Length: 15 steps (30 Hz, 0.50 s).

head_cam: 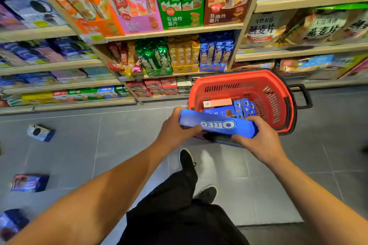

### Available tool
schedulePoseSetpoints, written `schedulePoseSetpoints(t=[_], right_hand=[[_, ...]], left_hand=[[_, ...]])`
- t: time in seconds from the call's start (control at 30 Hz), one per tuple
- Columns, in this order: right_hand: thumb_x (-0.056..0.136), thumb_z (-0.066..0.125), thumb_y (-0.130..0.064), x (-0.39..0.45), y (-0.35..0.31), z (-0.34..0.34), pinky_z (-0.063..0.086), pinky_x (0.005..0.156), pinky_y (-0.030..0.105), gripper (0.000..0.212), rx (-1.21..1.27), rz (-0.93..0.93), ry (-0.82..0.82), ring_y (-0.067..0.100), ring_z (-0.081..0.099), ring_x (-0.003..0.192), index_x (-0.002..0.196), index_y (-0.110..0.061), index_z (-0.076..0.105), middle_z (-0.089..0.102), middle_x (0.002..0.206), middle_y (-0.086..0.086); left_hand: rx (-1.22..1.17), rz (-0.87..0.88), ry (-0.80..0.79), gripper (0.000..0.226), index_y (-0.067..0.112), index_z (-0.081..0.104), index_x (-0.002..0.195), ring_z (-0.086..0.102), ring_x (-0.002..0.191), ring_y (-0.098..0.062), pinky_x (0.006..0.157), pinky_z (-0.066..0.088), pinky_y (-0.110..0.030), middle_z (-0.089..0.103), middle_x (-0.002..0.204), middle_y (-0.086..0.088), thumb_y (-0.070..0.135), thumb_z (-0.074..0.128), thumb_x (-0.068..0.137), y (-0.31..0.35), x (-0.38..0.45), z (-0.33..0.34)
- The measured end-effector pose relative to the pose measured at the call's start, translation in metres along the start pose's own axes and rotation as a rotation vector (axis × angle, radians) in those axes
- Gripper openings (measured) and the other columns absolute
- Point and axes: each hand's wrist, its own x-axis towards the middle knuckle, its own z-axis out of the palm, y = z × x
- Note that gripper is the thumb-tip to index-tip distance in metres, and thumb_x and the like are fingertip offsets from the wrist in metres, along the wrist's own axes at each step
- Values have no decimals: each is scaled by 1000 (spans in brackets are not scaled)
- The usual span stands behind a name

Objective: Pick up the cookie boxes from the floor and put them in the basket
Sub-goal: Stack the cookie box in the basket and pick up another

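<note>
Head view looks down on two bare forearms reaching forward over a grey tiled floor [123,137]. Both hands hold one blue Oreo box [217,124] by its ends, its long side running between them and its logo upside down to the camera. The left hand [175,129] wraps the box's left end, thumb lying along the near face and fingers curled behind. The right hand [258,137] clasps the right end, fingers curled over the top edge and thumb beneath. The box hangs level with the near rim of the red basket [278,93], partly overlapping that rim, just in front of the hands.

Inside the basket, beyond the held box, lie more boxes [235,107]: several blue ones and a pale orange one, packed toward the left side. The basket stands on the floor before the shelves [171,32], its black handle [302,95] sticking out to the right of the right hand.

Well to the left of the left hand, three boxes remain on the floor: a far box [40,132], a middle box [29,183] and a near box [12,223] at the frame's lower corner, all blurred. Below the hands show black trousers [175,205] and two dark shoes [187,160].
</note>
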Motion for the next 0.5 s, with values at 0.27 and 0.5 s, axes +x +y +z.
schedulePoseSetpoints(t=[0.27,0.5], right_hand=[[59,88,-38,73,70,-3,41,73,24,57,-19,170,-126,14,59,92,106,-26,58,64,102,-6],[61,87,-36,154,130,6,39,71,13,57,-8,237,-196,12,58,93,106,-31,53,63,104,-5]], left_hand=[[-87,-120,-152,62,35,46,122,61,88,4,66,43,-1,60,99,26,40,81,71,-20,82,71],[-49,-89,-239,76,24,37,143,58,110,-14,92,45,-17,54,123,5,21,78,78,-37,169,120]])
